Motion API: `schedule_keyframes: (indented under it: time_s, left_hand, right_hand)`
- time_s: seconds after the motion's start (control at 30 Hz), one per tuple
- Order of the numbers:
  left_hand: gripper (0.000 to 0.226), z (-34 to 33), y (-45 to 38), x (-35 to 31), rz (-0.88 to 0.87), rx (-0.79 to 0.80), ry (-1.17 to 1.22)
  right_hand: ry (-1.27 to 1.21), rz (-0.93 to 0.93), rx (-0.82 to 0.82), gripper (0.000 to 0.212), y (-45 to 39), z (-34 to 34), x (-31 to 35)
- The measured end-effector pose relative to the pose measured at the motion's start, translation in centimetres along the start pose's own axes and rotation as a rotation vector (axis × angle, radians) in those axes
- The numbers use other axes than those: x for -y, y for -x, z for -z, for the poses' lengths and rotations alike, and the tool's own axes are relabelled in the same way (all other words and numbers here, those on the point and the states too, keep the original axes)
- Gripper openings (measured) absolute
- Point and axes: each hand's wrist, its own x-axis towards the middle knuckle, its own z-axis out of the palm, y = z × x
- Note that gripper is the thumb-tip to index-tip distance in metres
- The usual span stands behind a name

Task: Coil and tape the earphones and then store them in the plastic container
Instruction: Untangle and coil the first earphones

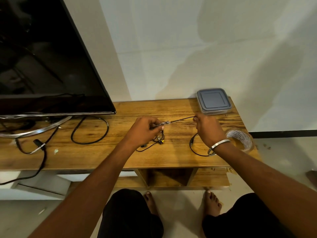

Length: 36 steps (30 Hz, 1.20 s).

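**Both hands pinching the earphone cable over the bench**

Gripping is happening on both sides in the head view. The left hand point(145, 128) is pinching the earphones point(158, 140) cable between thumb and fingers, right where a bit of clear tape point(165, 123) is sitting on the wire. The right hand point(206, 128) is curling its fingers round the same cable further along, so a short stretch of black wire is running taut between the two hands, just above the bench point(178, 152).

The rest of the earphones is lying loose on the wood: a tangle with the earbuds and something small and yellow is sitting under the left hand, and a loop ending in the plug is curving under the right wrist, which is wearing a metal bangle point(217, 146).

The plastic container point(213, 101), grey lid on, is sitting at the back right corner of the bench, just behind the right hand. A roll of clear tape point(240, 139) is resting near the right edge, beside that wrist. A TV point(48, 62) and its black cables point(90, 131) are taking up the left side.
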Motion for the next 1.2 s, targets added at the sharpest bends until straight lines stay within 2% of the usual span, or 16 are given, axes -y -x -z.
schedule_keyframes:
  time_s: [0.2, 0.33, 0.4, 0.57, 0.67, 0.93, 1.07, 1.2]
  left_hand:
    - [0.015, -0.6, -0.2, 0.3, 0.001, 0.000, 0.002]
    - [0.016, -1.1, -0.4, 0.2, -0.005, 0.014, -0.001]
    - [0.016, -1.3, -0.5, 0.2, -0.003, 0.019, -0.018]
    - [0.012, -1.7, -0.5, -0.3, -0.052, 0.037, -0.012]
    - [0.014, -1.8, -0.4, -0.3, -0.063, 0.055, -0.004]
    - [0.016, -1.7, -0.1, -0.2, -0.030, 0.059, 0.005]
    - [0.016, -1.3, 0.0, 0.3, -0.013, 0.038, -0.022]
    - [0.016, -1.3, 0.0, 0.5, -0.015, 0.039, -0.029]
  right_hand:
    - [0.092, -0.056, 0.163, 0.023, 0.3, -0.7, 0.2]
    - [-0.026, 0.068, 0.252, 0.057, 1.0, -0.7, 1.9]
    - [-0.075, 0.165, 0.255, 0.061, 1.2, -0.8, 2.6]
    - [-0.061, 0.363, 0.239, 0.040, 1.3, -1.1, 3.9]
    - [-0.063, 0.383, 0.203, 0.028, 1.2, -1.1, 4.1]
    - [-0.030, 0.278, 0.146, 0.025, 1.0, -1.2, 3.0]
    - [0.004, 0.158, 0.125, 0.025, 0.8, -0.9, 2.1]
    - [-0.003, 0.082, 0.161, 0.024, 1.0, -1.0, 1.8]
